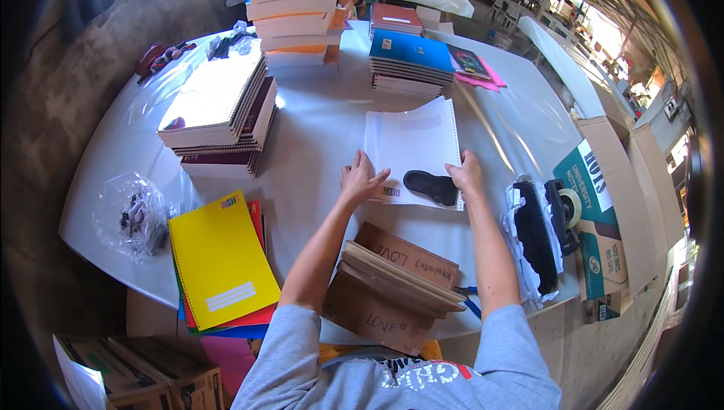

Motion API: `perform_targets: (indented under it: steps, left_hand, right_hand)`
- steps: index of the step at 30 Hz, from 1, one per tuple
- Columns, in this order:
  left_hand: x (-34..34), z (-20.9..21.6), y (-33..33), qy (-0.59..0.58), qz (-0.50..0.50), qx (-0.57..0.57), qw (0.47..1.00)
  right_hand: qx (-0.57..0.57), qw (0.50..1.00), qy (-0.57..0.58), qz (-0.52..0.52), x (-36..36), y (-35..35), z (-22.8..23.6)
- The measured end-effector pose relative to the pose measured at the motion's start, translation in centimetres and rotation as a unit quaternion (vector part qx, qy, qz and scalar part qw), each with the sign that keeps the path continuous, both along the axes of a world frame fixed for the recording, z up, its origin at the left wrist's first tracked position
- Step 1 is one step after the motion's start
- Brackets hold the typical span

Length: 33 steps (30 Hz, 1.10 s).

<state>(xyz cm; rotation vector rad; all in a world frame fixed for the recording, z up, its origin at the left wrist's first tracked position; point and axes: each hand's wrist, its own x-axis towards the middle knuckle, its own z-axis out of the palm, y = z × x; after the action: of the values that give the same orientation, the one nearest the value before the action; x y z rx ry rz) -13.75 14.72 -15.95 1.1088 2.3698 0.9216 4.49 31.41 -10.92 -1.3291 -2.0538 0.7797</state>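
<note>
A white spiral notebook [407,133] lies in front of me, its wire binding along the right side. My left hand [363,178] holds its lower left edge, thumb over the cover and fingers along the side. At the opposite edge, near the binding, my right hand [466,173] grips it. On the notebook's lower part rests a black elongated object [431,187] with a rounded end, close to my right fingers; its kind is unclear. Between my forearms stand folded brown cardboard pieces [400,282] with handwriting on them.
Around the white table [317,131] are stacked white notebooks [207,101], blue notebooks [411,50], tall book piles [294,14] and a yellow notebook [222,259]. At right sit a tape dispenser [569,210] and an open carton [599,214]. A crumpled plastic bag [136,214] lies left.
</note>
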Motion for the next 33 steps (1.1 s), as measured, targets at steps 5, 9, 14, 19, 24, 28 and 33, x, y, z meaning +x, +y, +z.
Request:
perform_targets:
  steps: [5,9,14,19,24,28,33]
  left_hand:
    - [0.6,1.5,0.0,-0.010,0.017,-0.005,1.000]
    - [0.9,1.1,0.8,0.080,0.044,0.023,0.996]
    - [-2.1,1.7,0.8,-0.265,0.080,0.177,0.945]
    - [-1.3,2.2,0.4,-0.318,0.145,0.181,0.919]
    - [-2.3,0.4,0.1,-0.183,0.176,0.202,0.946]
    - [-0.2,2.0,1.3,-0.069,0.139,0.172,0.973]
    - [1.5,3.3,0.4,0.089,0.070,0.003,0.994]
  right_hand:
    - [0.007,1.000,-0.018,-0.001,-0.3,-0.5,0.6]
    - [0.011,1.000,-0.018,-0.003,-0.3,-0.5,0.3]
    - [0.018,1.000,-0.002,0.012,-0.2,-0.4,-0.2]
    - [0.014,0.998,0.063,0.015,0.5,-0.5,-1.0]
    - [0.038,0.998,0.039,0.044,-0.9,-1.0,0.0]
    - [-0.210,0.960,0.166,0.077,1.5,3.9,-1.5]
    - [-0.045,0.986,0.109,0.117,2.4,3.8,1.0]
